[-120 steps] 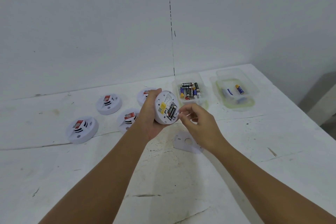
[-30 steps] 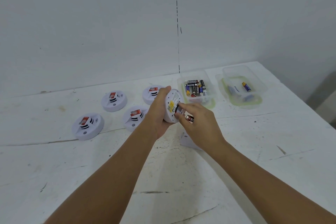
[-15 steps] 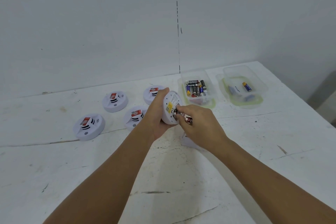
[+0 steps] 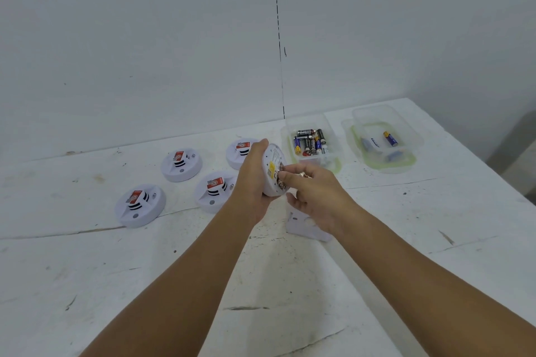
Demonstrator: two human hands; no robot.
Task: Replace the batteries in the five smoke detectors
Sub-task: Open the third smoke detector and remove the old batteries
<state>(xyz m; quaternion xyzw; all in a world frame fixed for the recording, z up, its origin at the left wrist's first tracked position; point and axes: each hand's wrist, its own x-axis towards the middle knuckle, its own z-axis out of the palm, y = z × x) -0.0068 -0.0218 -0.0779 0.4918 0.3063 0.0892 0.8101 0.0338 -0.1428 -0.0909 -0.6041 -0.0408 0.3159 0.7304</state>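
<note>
Gripping the round white plastic smoke detector [image 4: 272, 174] above the table, the left hand [image 4: 251, 182] steadies it; the right hand [image 4: 314, 194] pinches a small cylindrical battery [image 4: 280, 182] at its compartment, which could slip and drop

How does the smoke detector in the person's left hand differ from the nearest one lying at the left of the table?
The held detector is off the table, tipped on edge in the left hand; the table detector lies flat and untouched. The held one shows its underside with a yellow label, where the right hand works; the table one shows its face with a red sticker. Both are round and white.
</note>
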